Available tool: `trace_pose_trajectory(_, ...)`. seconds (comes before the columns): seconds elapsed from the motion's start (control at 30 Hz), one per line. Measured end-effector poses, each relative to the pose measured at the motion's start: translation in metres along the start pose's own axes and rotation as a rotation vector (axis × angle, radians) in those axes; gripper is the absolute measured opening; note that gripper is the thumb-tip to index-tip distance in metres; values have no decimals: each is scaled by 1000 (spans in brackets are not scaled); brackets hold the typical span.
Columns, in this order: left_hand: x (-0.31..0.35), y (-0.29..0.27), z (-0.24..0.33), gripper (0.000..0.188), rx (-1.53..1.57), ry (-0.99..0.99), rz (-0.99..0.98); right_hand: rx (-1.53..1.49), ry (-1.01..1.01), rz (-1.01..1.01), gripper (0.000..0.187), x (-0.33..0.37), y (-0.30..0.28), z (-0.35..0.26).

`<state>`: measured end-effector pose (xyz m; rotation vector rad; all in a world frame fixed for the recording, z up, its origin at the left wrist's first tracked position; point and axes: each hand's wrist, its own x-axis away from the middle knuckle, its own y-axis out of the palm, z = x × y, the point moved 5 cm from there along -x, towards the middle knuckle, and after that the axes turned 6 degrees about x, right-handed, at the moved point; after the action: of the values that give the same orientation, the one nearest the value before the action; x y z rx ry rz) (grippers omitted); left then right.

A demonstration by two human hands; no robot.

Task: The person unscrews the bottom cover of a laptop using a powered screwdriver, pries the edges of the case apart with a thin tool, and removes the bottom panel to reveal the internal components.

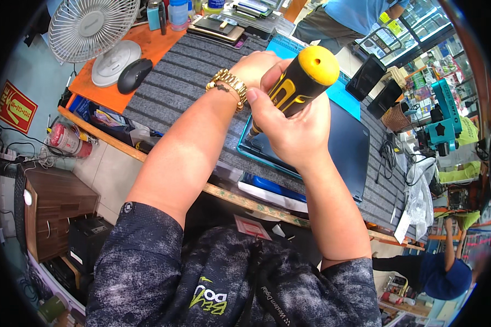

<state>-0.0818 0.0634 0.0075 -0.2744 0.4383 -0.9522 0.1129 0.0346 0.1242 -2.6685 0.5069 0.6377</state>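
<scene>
Screwdriver point(295, 90): likely rigid, light; grip by thick handle point(306, 76). Right hand point(300, 131): fingers wrapped round it. Left hand point(256, 66): fingers hidden, cannot tell.

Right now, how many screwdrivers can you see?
1 that I can clearly see: the yellow-and-black screwdriver held in the right hand, pointing down near the edge of the dark laptop. Others may be hidden.
</scene>
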Motion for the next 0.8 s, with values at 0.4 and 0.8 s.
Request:
trace_pose_trajectory(0.4,0,1,-3,46,73,-2,14,16,5,-7,22,1,-1,1)
trace_pose_trajectory(0.8,-16,8,-21,39,-9,-1,-28,15,-32,12,28,4,-7,9)
